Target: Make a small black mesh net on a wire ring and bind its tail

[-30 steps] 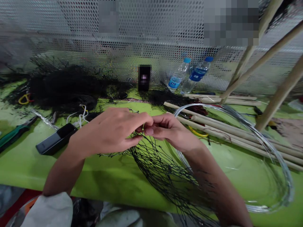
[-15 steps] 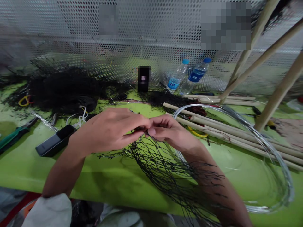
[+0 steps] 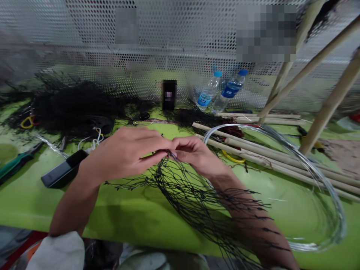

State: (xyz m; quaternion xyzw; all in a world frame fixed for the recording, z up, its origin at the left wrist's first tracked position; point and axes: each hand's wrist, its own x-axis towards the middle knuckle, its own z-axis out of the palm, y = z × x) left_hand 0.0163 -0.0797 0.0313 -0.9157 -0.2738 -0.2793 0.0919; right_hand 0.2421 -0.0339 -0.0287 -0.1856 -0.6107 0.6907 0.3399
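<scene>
A black knotted net (image 3: 191, 198) hangs from my fingertips and spreads down to the right, over my right forearm and past the table's front edge. My left hand (image 3: 126, 152) is closed in a pinch on the gathered top of the net, its back turned up. My right hand (image 3: 197, 153) pinches the same gathered strands, its fingertips touching those of my left hand. The exact strands between the fingertips are partly hidden.
Coiled clear wire (image 3: 312, 168) and wooden sticks (image 3: 261, 157) lie at right. Behind stand two bottles (image 3: 206, 93), a phone (image 3: 169, 95) and a perforated panel (image 3: 168, 52). Black fibres (image 3: 75, 105), a dark box (image 3: 64, 170) and green pliers (image 3: 17, 163) are on the left.
Both hands have shifted slightly left with the net. My right thumb has moved lower and farther under the left fingers, and more of the gathered strands shows at the fingertips.
</scene>
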